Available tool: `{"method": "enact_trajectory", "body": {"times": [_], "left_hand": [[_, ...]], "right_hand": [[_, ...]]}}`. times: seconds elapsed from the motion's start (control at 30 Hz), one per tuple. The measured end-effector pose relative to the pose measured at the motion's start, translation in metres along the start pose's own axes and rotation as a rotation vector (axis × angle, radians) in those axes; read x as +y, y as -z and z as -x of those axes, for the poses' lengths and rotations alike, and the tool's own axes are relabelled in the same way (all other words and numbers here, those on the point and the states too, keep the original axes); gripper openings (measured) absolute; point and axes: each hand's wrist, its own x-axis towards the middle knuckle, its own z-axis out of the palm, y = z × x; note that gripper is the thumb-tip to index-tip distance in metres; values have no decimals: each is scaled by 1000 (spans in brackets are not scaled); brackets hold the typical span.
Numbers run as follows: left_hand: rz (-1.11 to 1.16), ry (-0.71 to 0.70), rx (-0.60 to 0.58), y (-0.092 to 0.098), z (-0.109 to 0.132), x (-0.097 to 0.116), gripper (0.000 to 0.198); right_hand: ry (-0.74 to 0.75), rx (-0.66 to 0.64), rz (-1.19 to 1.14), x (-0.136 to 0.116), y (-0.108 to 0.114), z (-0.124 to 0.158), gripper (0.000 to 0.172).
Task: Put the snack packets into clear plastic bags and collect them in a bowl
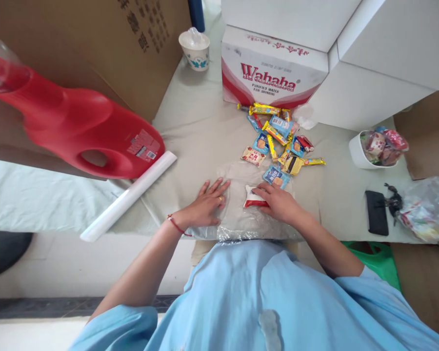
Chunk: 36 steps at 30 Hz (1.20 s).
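My left hand (206, 204) lies palm down with its fingers spread, at the left edge of a sheet of clear plastic film (237, 222) on the table. On the film sits a small red and white snack packet (251, 196). The fingers of my right hand (280, 201) are closed over its right part, hiding some of it. Just beyond my right hand lies a blue snack packet (276, 176). Farther back is a loose pile of small snacks, including yellow-wrapped bars (274, 132) and a cream and red packet (253, 156).
A roll of film (129, 197) and a big red bottle (95, 131) lie at left. A Wahaha carton (274, 73) stands behind the snacks, near a paper cup (195, 51). At right are a white tub (362, 151), a black phone (376, 213) and a plastic bag (429, 209).
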Motion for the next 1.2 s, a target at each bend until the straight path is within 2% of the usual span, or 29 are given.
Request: {"method": "enact_trajectory", "body": {"times": [0.1,0.27,0.4,0.5,0.57,0.67,0.77,0.8,0.87,0.97,1.03,1.1,1.2], "left_hand": [[6,16,-11,0,1,-3,32],[15,35,-24,0,-1,-3,30],[3,20,-22,1,0,-4,32],[16,1,-6,3,10,-8,30],[37,-6,40,4,23,-12,30],[58,20,173,0,47,-8,31],[26,37,319,-14,64,11,45],[7,17,332,-21,67,18,51],[-32,-44,278,-38,70,31,59],[-59,-80,196,-65,69,38,51],[-38,-54,234,-75,67,34,31],[31,-28,302,-75,65,29,22],[206,21,405,-59,55,23,23]], "right_hand": [[-35,47,-20,9,-10,10,56],[75,177,-110,12,-14,15,52],[115,162,-57,-1,-21,0,48],[159,170,-121,1,-28,-1,51],[208,249,-230,11,-28,14,55],[230,338,-343,30,-22,54,54],[245,231,-351,41,-22,95,57],[242,174,-335,42,-25,106,60],[208,101,-288,40,-37,121,60],[147,128,-236,37,-56,128,36],[149,161,-270,38,-59,125,21],[178,168,-349,40,-50,118,20],[199,149,-462,45,-21,103,25]]}}
